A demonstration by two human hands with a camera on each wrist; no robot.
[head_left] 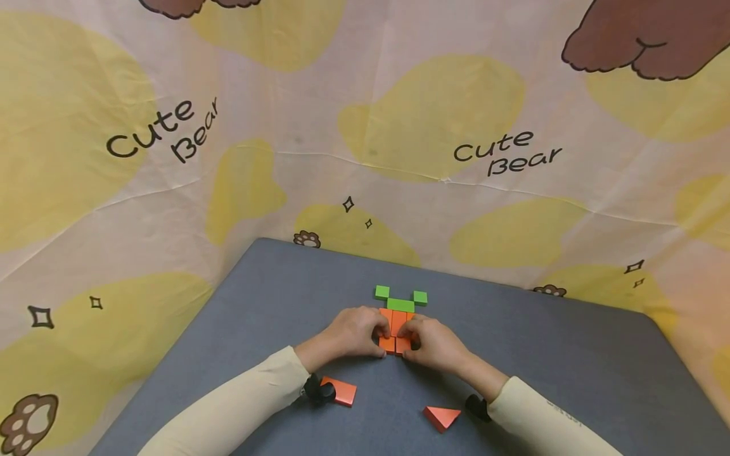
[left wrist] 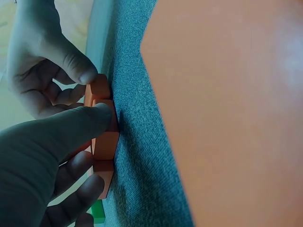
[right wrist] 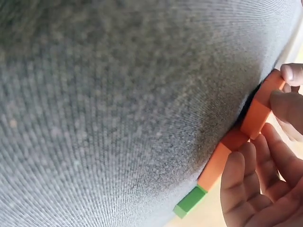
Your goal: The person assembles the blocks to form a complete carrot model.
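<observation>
Several flat orange blocks (head_left: 399,322) lie side by side and end to end on the grey table. My left hand (head_left: 356,332) grips their left side, its thumb on the near end of a lower orange block (left wrist: 105,144). From the right, my right hand (head_left: 438,344) holds the lower right orange block (right wrist: 257,118) between thumb and fingers. Directly beyond the orange group lies a green rectangular block (head_left: 401,305). Two small green blocks, one left (head_left: 382,292) and one right (head_left: 420,297), sit at its far corners. The palms hide part of the outer orange blocks.
A loose orange-red rectangular block (head_left: 344,392) lies by the left wrist and looms large in the left wrist view. An orange-red triangular block (head_left: 441,418) lies near the right wrist. Behind the grey table (head_left: 319,285) hangs a printed cloth (head_left: 399,209).
</observation>
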